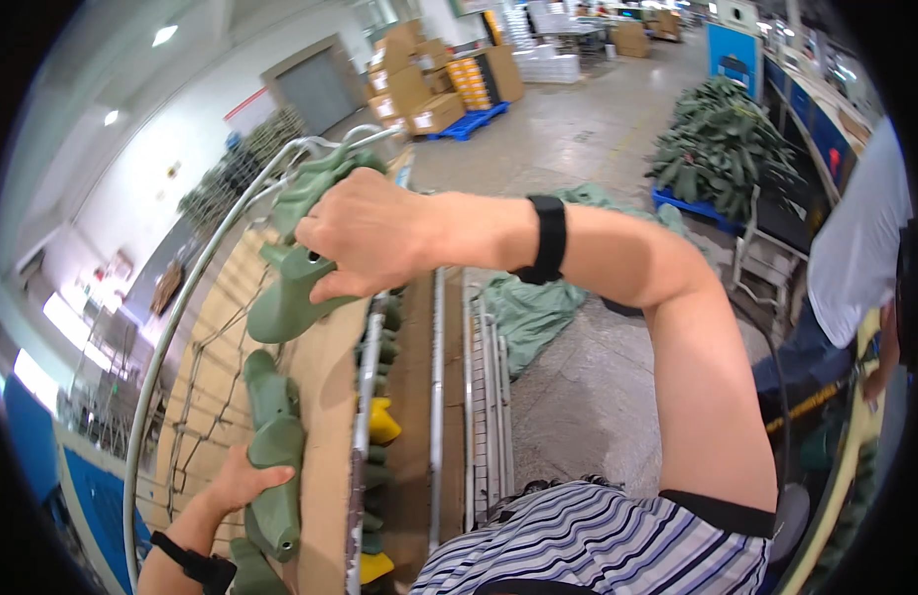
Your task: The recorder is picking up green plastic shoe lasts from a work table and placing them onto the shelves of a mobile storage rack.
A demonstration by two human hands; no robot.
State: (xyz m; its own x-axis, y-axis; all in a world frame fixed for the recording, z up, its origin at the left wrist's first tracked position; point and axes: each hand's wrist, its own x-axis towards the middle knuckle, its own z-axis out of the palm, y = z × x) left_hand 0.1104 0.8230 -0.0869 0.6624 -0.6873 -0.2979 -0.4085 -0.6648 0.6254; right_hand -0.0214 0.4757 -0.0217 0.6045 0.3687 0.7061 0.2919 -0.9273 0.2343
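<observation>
Green shoe lasts lie in a row on a brown board [330, 397] of a wire-sided rack. At the row's far end my right hand [369, 223] is closed round a green shoe last [285, 302], thumb along its side; more lasts [325, 174] lie just beyond it. Lower left, my left hand [245, 483] grips another green shoe last [277, 456], its thumb across the top and its fingers mostly hidden. One more last [252, 567] shows below that hand, partly cut off by the frame.
A bent metal rail [171, 327] edges the rack; yellow lasts [382, 421] show on a lower shelf. Green cloth [533, 317] lies on the floor. A heap of green lasts [717, 144] fills a blue pallet. A person [856, 248] stands at right; cartons [414, 84] are stacked behind.
</observation>
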